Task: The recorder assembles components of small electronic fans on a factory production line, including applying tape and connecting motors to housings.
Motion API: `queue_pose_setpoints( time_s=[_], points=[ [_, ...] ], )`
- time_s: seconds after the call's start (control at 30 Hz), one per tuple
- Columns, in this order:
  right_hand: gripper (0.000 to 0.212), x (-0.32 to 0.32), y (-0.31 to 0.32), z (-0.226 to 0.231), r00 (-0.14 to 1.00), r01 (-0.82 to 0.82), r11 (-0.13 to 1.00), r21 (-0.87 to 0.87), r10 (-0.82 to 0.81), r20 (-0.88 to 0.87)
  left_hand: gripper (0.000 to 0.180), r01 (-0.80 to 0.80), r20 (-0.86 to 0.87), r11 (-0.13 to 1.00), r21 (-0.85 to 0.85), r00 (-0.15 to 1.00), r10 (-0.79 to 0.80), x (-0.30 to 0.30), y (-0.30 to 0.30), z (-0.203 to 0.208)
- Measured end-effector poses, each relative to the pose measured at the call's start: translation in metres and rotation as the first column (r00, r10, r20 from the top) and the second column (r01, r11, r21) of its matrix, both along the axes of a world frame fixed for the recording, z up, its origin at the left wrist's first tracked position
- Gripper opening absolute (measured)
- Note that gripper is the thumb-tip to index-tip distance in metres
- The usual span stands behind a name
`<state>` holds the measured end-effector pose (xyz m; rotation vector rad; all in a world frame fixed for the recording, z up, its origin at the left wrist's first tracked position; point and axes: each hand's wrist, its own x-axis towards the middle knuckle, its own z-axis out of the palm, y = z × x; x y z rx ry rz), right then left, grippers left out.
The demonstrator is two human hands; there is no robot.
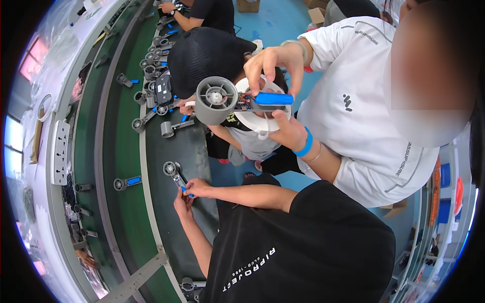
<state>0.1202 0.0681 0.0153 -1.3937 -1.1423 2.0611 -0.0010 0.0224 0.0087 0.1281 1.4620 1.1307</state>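
On the dark worktop in front of me lies a small grey handheld fan (174, 172), its round head pointing away from my hands. A blue cylindrical battery (188, 194) shows at its handle end. My right hand (198, 188) is closed, fingers pressed together at the battery and handle. Just below it, my left hand (183, 203) is closed around the handle's end; its fingertips are partly hidden. Near the camera, a person in a white shirt holds another grey fan (216, 100) with open handle, circuit board and blue battery (274, 98), before a white ring-shaped thing (250, 121).
A green conveyor belt (121, 151) runs along the left, carrying a fan (127, 183). Several fans crowd the far worktop beside a dark box-like thing (163, 90). A person in a black cap (209, 58) sits beyond. A white power strip (60, 151) is across the belt.
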Motion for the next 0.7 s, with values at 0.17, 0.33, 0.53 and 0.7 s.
queue_pose_setpoints(
  time_s=[0.17,0.33,0.53,0.7],
  points=[
    [0.036,0.0,-0.004,0.006,1.0,0.021,1.0,0.011,-0.021,-0.017,0.023,0.043,0.016,0.999,0.017,0.999,-0.043,-0.004,0.0,-0.001],
    [0.036,0.008,0.0,0.01,1.0,0.024,0.999,0.023,-0.023,-0.011,0.021,0.058,0.036,0.998,0.018,0.998,-0.059,-0.003,0.002,-0.006],
    [0.036,0.006,-0.002,0.005,0.998,0.016,1.0,0.008,-0.015,-0.061,0.022,0.013,0.037,1.0,0.022,0.999,-0.014,0.001,0.002,0.002],
    [0.036,0.008,0.0,0.001,0.999,0.01,1.0,0.013,-0.01,-0.047,0.022,0.018,0.04,0.999,0.027,0.999,-0.019,0.003,0.003,0.002]
  ],
)
